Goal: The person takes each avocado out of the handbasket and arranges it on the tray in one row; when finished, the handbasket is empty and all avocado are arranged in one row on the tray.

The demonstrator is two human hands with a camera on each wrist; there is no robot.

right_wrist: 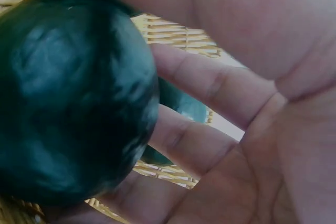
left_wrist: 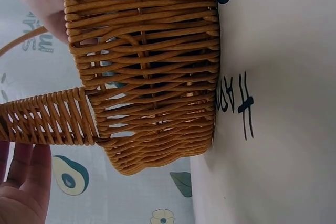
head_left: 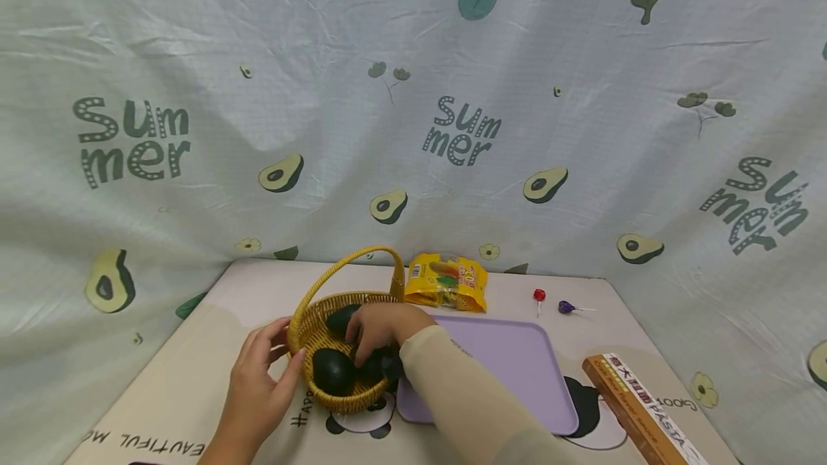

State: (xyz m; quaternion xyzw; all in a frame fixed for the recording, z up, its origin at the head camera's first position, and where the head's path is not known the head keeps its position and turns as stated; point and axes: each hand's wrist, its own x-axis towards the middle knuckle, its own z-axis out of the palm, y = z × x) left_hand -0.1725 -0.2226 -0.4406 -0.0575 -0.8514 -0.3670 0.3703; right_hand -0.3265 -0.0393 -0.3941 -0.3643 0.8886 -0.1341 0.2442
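Note:
A yellow wicker basket (head_left: 349,403) with a tall handle stands at the left of the table and holds dark green avocados (head_left: 333,372). My left hand (head_left: 261,379) is at its left side, fingers behind the base of the handle (left_wrist: 50,116) and thumb in front by the rim. Reaching in from the right, my right hand (head_left: 381,329) is inside the basket among the avocados. Up close, the right wrist view has its fingers (right_wrist: 210,85) curled round one big glossy avocado (right_wrist: 73,98), fingertips hidden behind it. Other avocados show beyond the fingers and near the thumb.
A lilac tray (head_left: 510,357) lies right of the basket, partly under my right forearm. Behind it sits a yellow snack bag (head_left: 446,282). A red lollipop (head_left: 539,295) and a purple lollipop (head_left: 566,307) lie at the back right, a long pasta box (head_left: 639,407) at the right edge.

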